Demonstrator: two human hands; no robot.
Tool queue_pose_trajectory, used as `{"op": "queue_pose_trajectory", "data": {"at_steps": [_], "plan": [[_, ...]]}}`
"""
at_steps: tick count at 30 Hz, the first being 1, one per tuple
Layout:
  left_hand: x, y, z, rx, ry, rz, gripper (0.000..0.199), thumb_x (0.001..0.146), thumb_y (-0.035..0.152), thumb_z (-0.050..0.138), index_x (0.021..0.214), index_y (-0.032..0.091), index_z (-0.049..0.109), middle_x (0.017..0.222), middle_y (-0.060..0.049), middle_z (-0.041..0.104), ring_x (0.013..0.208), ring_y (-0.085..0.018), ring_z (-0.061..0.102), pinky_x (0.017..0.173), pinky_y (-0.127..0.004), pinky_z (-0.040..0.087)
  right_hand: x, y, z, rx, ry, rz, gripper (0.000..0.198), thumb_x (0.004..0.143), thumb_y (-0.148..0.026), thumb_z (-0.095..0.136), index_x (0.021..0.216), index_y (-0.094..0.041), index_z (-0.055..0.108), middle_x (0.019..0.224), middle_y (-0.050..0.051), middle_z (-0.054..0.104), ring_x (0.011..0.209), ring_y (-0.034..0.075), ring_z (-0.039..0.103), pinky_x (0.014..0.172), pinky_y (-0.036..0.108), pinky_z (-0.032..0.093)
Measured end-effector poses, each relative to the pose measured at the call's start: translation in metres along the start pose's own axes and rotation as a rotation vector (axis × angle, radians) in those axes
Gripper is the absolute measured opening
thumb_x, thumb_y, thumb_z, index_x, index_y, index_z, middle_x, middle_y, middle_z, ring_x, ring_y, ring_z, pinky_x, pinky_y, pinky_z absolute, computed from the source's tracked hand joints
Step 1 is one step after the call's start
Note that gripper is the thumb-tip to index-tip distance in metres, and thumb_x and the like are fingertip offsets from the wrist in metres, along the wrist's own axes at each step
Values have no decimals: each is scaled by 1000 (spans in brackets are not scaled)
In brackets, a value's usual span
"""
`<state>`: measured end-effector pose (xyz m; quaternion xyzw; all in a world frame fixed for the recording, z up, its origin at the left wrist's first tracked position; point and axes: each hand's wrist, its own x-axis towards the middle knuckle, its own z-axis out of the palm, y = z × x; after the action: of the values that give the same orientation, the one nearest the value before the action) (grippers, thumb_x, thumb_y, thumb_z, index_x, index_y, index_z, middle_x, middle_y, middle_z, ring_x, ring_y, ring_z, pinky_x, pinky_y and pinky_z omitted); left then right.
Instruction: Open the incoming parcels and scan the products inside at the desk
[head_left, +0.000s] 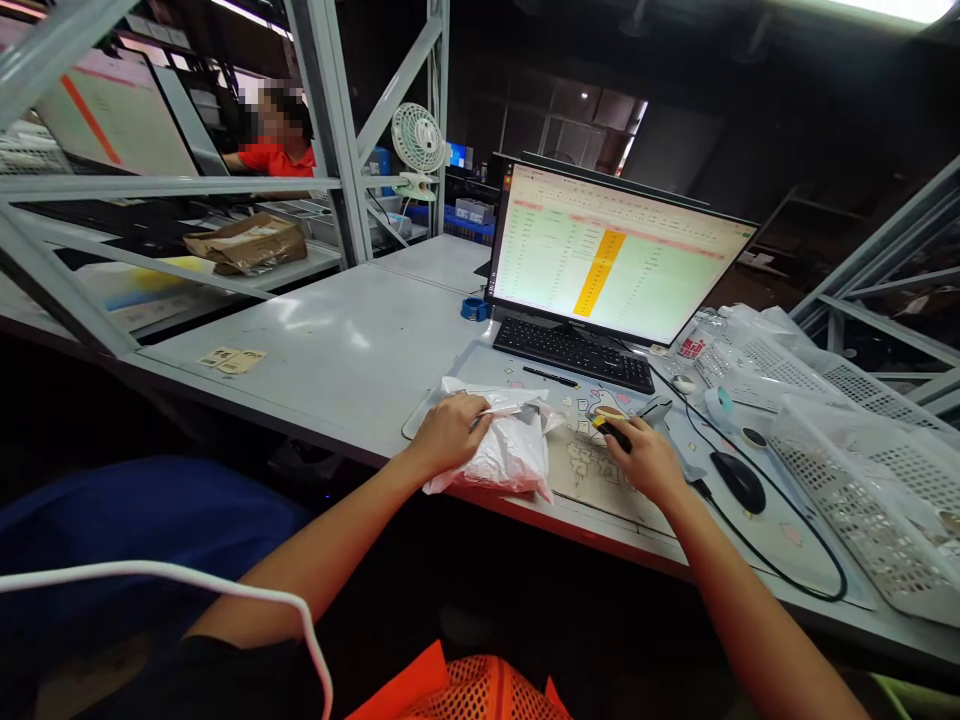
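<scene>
A white plastic mailing bag (504, 455) lies at the front edge of the desk, its upper edge crumpled and some pink showing low down. My left hand (452, 432) is closed on the bag's upper left part, its fingers curled over the plastic. To the right, my right hand (646, 455) is closed round a yellow and black utility knife (611, 432), held just above a patterned desk mat (592, 475). Whether its blade is out is not clear. A black pen (550, 377) lies on the mat between the bag and the keyboard.
Behind the mat stand a black keyboard (574, 353) and a monitor (615, 250). At right are a black mouse (738, 482), its looping cable, tape rolls (718, 405) and white perforated baskets (862, 510). A metal frame (330, 130) rises at left; a person in red (281, 158) sits beyond it.
</scene>
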<state>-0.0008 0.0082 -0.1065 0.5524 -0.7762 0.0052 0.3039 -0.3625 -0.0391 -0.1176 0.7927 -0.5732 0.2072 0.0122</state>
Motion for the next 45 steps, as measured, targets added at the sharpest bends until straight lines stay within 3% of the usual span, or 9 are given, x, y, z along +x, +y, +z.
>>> {"op": "queue_pose_trajectory", "data": {"at_steps": [6,12,16,19,22,25,31,36,45], "plan": [[21,15,-10,23,-77,-123,33,96,53,68,104,21,70,109,-12,75,108,-35,67,91,-43,50,-17,34,23,-54,-31,156,48,106,-40,48,147,-24,67,121,14,68,101,30,70,78,42,58],[21,24,5,75,-65,-84,23,99,42,64,97,21,69,102,-11,74,102,-33,64,90,-43,49,-15,26,26,-93,-71,154,46,104,-31,49,141,-15,69,125,20,67,119,37,63,101,52,54],[18,22,11,-30,13,-76,22,103,37,56,92,21,66,99,-10,73,95,-30,64,86,-41,48,-17,-34,17,195,132,-75,39,104,-32,50,130,-15,73,127,18,69,120,32,63,108,47,52],[17,22,12,-99,88,-64,21,103,35,55,90,21,64,97,-9,72,96,-29,64,87,-41,48,-17,-102,21,426,86,-266,40,103,-37,56,135,-17,69,129,16,69,120,29,64,109,44,52],[16,22,13,-145,146,-83,19,101,34,56,89,21,64,93,-8,71,95,-28,64,87,-39,48,-10,-152,32,481,29,-271,51,100,-39,64,146,-17,61,130,17,67,120,32,62,107,50,53],[14,24,12,-180,164,-128,19,100,33,57,86,22,64,92,-7,71,94,-26,65,85,-38,49,1,-172,40,473,26,-193,46,99,-40,67,139,-18,63,126,17,64,115,33,62,98,50,56],[28,13,5,-44,169,-289,29,106,37,49,87,21,63,89,-9,73,87,-27,67,80,-36,46,-2,-176,41,388,2,-185,15,100,-38,68,98,-23,67,109,10,64,100,26,61,81,38,54],[52,-10,-4,209,98,-450,47,112,44,32,105,18,70,105,-19,76,101,-36,71,86,-41,47,-24,-166,41,335,0,-360,30,103,-37,65,76,-24,59,85,5,65,92,23,59,75,33,47],[82,-80,-10,210,-23,-669,57,111,44,31,119,9,75,119,-29,73,114,-43,69,97,-50,49,-30,-114,38,447,67,-480,40,98,-31,68,65,-24,46,77,4,60,84,21,53,76,33,44]]}}
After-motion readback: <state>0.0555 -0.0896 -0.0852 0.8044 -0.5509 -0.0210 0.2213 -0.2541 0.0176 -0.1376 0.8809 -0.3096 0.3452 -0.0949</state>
